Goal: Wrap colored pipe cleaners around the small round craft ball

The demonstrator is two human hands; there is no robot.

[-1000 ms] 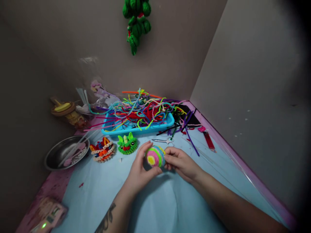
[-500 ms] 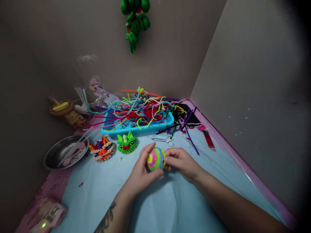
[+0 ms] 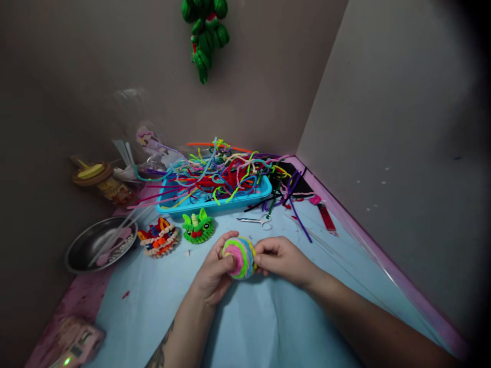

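A round striped piece of coiled pipe cleaners point(image 3: 242, 255), in pink, green, blue and yellow, is held above the light blue table cover. Around its left side wraps my left hand point(image 3: 217, 268), the thumb pressed on the pink middle. My right hand point(image 3: 282, 259) pinches the yellow edge on the right; its fingertips are partly hidden behind the piece. Just beyond the hands lie small scissors point(image 3: 256, 221). To the left sit a green pipe-cleaner animal head point(image 3: 198, 228) and an orange and cream one point(image 3: 159, 239).
A blue tray point(image 3: 207, 208) heaped with colourful pipe cleaners point(image 3: 226, 176) stands at the back. On the left are a metal bowl point(image 3: 82, 245) and a pink device point(image 3: 82, 340) with a green light. A red strip point(image 3: 326, 219) lies at the right, near the wall.
The striped piece has turned so its pink centre faces me more. My left thumb has moved from its lower edge onto the centre. My right hand still pinches the right edge.
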